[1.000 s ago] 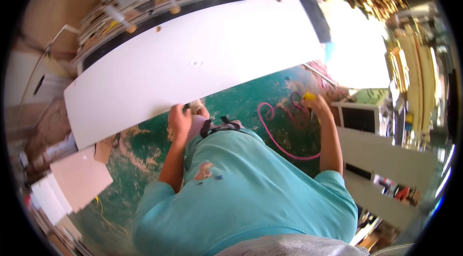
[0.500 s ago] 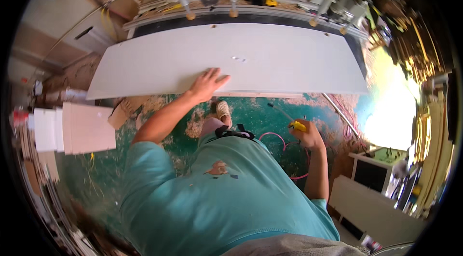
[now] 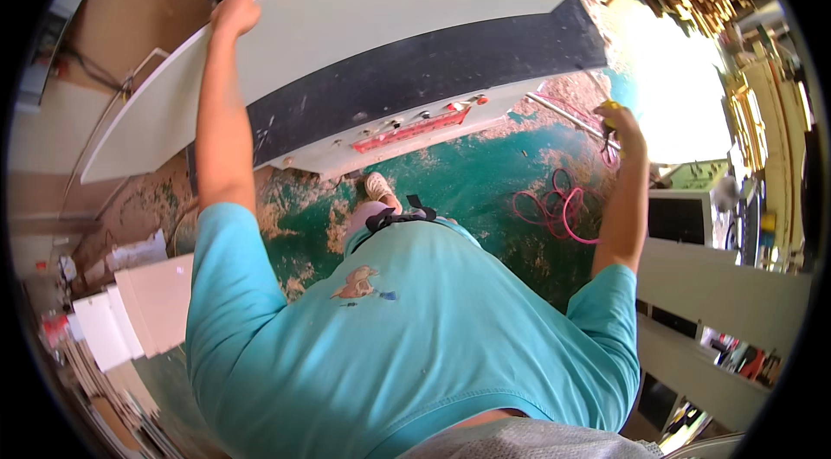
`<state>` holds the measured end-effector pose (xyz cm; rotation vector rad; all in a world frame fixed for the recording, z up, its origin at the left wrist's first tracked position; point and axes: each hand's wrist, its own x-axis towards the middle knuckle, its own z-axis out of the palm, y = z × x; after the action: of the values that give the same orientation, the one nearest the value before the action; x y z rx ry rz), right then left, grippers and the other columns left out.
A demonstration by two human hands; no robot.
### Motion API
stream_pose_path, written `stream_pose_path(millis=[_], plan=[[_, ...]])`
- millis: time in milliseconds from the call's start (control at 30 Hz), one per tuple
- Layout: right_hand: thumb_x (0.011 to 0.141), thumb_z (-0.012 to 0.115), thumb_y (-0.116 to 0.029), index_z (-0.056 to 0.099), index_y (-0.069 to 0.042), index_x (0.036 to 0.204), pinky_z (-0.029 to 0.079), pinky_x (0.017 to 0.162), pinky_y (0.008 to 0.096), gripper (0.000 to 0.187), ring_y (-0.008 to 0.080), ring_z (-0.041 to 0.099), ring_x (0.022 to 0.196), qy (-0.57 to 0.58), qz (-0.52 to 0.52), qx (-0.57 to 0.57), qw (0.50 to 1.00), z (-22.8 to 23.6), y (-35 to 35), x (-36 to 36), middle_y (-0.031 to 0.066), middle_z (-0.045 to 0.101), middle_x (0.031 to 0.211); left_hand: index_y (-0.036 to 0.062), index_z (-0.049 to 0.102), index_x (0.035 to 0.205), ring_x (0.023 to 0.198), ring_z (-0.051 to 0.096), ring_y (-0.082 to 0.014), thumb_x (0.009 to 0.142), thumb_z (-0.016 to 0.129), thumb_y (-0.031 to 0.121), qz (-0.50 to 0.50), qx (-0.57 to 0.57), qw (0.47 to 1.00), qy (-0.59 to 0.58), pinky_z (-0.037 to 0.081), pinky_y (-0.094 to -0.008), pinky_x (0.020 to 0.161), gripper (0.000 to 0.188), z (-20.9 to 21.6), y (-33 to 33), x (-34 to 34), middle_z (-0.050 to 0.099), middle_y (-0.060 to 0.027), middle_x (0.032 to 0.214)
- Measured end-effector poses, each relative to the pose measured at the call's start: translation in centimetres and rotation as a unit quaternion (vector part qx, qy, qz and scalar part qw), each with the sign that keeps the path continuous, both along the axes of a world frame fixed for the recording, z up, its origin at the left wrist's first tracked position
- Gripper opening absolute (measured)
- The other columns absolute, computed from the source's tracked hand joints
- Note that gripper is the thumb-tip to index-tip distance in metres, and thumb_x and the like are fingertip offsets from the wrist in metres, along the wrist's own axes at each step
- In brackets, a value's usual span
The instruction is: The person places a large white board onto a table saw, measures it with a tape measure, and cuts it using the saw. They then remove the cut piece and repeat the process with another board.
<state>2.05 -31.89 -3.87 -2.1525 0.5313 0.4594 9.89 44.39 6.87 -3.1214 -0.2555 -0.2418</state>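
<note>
A long white panel (image 3: 389, 9) lies over a dark machine bed (image 3: 415, 70), slanting across the upper part of the view. With my arm stretched out, my left hand (image 3: 235, 12) is closed at the panel's far edge, beside a grey motor; its fingertips are partly hidden. Off to the right, above the floor, my right hand (image 3: 632, 134) is wrapped round a yellow air blow gun (image 3: 611, 109), most of which the hand covers.
Red-trimmed controls (image 3: 411, 128) line the machine's front. A pink hose (image 3: 571, 204) coils on the green, sawdust-strewn floor (image 3: 450, 169). Cartons (image 3: 156, 303) stand at left; a cabinet (image 3: 679, 217) and stacked boards (image 3: 753, 113) are at right.
The white panel has shifted away from me and left, uncovering the dark bed and front controls. My left hand has gone from the panel's middle to its far edge; my right hand has moved right and farther out.
</note>
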Motion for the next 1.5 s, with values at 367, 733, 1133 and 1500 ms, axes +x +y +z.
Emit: stream_pose_path(millis=[367, 733, 1133, 1500], plan=[[0.081, 0.060, -0.042, 0.071, -0.007, 0.103, 0.050, 0.087, 0.0493, 0.042, 0.0427, 0.065, 0.097, -0.155, 0.464, 0.066, 0.870, -10.2, 49.9, -10.6, 0.0250, 0.069, 0.096, 0.0128, 0.063, 0.125, 0.133, 0.042, -0.0332, 0.087, 0.055, 0.019, 0.075, -0.051, 0.963, -0.254, 0.027, -0.0525, 0.111, 0.039, -3.2, -7.1, -0.1, 0.048, -0.0085, 0.147], [0.080, 0.065, -0.040, 0.070, -0.010, 0.106, 0.051, 0.086, 0.0455, 0.040, 0.0395, 0.066, 0.092, -0.142, 0.607, 0.152, 0.767, -5.4, 38.7, -10.6, 0.0217, 0.070, 0.095, 0.0188, 0.064, 0.126, 0.149, 0.013, -0.0303, 0.092, 0.048, 0.057, 0.294, -0.065, 0.874, -0.382, 0.002, -0.0678, 0.114, 0.054, -5.7, 4.8, -8.4, 0.032, -0.0099, 0.156], [0.079, 0.072, -0.009, 0.072, -0.006, 0.107, 0.047, 0.064, 0.0278, 0.029, 0.0108, 0.060, 0.067, 0.083, 0.240, 0.169, 0.952, 0.5, 5.7, -12.2, 0.0003, 0.067, 0.079, -0.0029, 0.044, 0.136, 0.131, 0.045, -0.0391, 0.090, 0.045, 0.014, 0.238, -0.803, 0.238, -0.492, 0.034, -0.0593, 0.111, 0.050, -13.2, -5.3, -22.5, 0.049, -0.0208, 0.138], [0.082, 0.064, -0.039, 0.070, -0.011, 0.105, 0.052, 0.078, 0.0466, 0.037, 0.0375, 0.067, 0.087, 0.081, 0.523, -0.127, 0.839, 2.7, 15.2, -6.4, 0.0186, 0.070, 0.092, 0.0115, 0.058, 0.133, 0.130, 0.048, -0.0309, 0.088, 0.058, 0.047, 0.496, -0.796, 0.063, -0.340, 0.043, -0.0492, 0.105, 0.057, -34.1, -10.7, -32.6, 0.054, -0.0058, 0.141]])
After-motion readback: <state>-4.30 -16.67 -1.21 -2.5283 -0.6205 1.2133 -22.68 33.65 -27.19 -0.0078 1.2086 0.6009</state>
